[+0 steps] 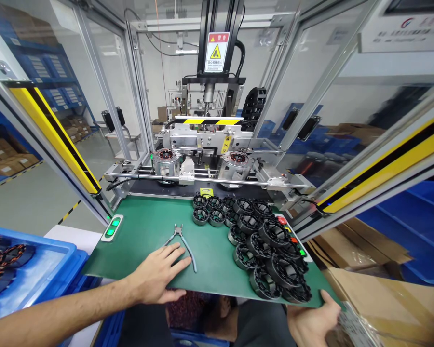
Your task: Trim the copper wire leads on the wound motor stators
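Note:
My left hand [157,274] lies flat on the green mat [144,241], fingers spread, its fingertips just touching a pair of blue-handled cutters [183,241]. My right hand [313,320] is below the mat's front right corner, fingers curled at the edge near a clear plastic bag; whether it grips anything is unclear. Several black ring-shaped stator cores [264,241] are piled on the right half of the mat, with smaller ones [208,209] further back.
Behind the mat stands a winding machine [206,154] with two copper-wound stators in fixtures. Yellow light curtains [54,135] flank the opening. A blue crate [25,270] with wound parts sits left. Cardboard boxes [379,289] lie right. Green buttons [113,227] sit at the mat's left edge.

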The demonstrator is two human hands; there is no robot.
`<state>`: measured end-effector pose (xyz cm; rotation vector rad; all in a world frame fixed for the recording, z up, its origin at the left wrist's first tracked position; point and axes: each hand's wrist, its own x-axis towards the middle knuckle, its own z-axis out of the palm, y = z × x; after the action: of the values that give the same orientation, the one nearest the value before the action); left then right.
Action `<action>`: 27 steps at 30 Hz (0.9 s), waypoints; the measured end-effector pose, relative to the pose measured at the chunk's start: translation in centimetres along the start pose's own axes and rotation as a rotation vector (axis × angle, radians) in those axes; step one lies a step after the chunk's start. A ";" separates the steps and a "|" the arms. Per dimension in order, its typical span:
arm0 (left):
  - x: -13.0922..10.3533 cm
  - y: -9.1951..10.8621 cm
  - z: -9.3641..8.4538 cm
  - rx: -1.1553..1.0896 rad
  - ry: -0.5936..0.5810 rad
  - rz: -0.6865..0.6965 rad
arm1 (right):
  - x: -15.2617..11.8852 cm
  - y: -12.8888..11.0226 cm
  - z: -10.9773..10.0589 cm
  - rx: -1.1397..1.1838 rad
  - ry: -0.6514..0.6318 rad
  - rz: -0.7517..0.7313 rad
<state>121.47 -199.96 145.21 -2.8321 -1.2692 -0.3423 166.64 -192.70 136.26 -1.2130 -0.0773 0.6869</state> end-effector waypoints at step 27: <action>0.2 0.2 -0.5 0.009 -0.018 -0.002 | -0.7 -0.4 0.5 0.087 0.074 0.054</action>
<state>121.61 -199.98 145.78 -2.8326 -1.2732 -0.3109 166.02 -192.77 136.98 -1.1590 0.0468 0.6850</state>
